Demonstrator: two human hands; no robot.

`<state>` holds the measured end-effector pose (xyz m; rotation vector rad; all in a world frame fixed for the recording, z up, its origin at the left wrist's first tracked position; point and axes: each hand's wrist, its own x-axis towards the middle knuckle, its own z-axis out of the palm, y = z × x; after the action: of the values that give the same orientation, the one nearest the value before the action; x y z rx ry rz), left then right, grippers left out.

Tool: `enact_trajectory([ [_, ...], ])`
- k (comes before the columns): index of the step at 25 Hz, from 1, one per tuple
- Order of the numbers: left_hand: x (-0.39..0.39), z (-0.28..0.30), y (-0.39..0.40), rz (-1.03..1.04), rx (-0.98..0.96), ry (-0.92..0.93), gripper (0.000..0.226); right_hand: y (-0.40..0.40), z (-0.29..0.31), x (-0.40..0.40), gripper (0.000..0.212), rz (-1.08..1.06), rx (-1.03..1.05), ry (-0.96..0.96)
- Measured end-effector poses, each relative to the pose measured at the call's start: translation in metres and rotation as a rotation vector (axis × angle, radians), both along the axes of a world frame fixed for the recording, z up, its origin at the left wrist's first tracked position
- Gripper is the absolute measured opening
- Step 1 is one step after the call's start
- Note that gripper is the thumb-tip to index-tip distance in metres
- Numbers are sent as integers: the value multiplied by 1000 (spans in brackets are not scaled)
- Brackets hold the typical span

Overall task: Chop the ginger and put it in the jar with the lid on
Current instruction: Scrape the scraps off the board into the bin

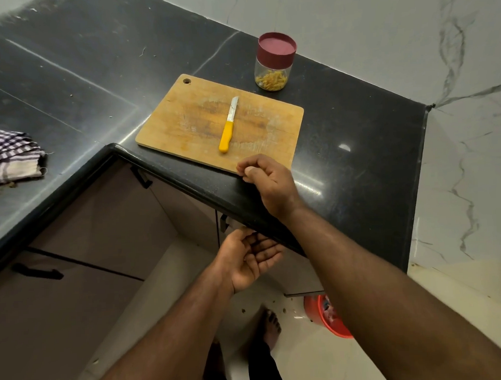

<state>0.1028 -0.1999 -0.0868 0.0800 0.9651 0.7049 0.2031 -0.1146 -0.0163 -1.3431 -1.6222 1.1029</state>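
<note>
The jar (275,62) stands in the upper centre of the frame on the black counter (355,146), its maroon lid (277,46) on and pale chopped ginger (271,80) lying in the bottom. It sits just beyond the far right corner of the wooden board (201,117). The knife (229,125) lies on the board, yellow handle toward the lower edge of the frame, blade pointing up and slightly right (roughly toward the jar). The right hand (267,179) hovers at the board's near corner, fingers curled with thumb against fingertips; I cannot tell whether it pinches anything. The left hand (250,259) is below the counter edge, palm up, loosely cupped and apparently empty. The right hand is clearly the nearer to the knife handle and the jar. By my reading the task is essentially done.
</note>
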Motion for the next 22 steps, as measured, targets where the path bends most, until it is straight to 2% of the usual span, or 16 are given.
enact_trajectory([
  [4, -3, 1, 1, -6, 31, -1, 48, -10, 0, -6, 25, 104, -14, -35],
  [7, 1, 4, 0, 5, 90, 1, 45, -42, -7, -3, 24, 212, -108, 86],
  [9, 3, 4, 1, 10, 113, 18, 40, -57, -5, 1, 25, 147, -131, 186],
  [11, 3, 2, 3, 13, 82, -7, 41, -54, -2, 8, 23, 14, -47, 99],
  [13, 5, -1, 1, 12, 70, -25, 42, -57, 3, 12, 25, 6, 20, -34],
  [14, 7, -2, 0, 9, 67, -24, 42, -66, 3, 11, 26, 22, 10, -37],
  [16, 12, -2, -4, -7, 56, -15, 41, -91, 4, 17, 26, 18, -65, 82],
  [18, 18, -1, -5, -13, 21, -27, 41, -104, 10, 47, 26, -122, -46, 220],
  [19, 22, -2, -7, -23, 2, -24, 41, -102, 9, 72, 24, -258, 9, 216],
  [22, 37, 0, -17, -91, 8, -19, 43, -86, 9, 148, 19, -688, 98, 31],
])
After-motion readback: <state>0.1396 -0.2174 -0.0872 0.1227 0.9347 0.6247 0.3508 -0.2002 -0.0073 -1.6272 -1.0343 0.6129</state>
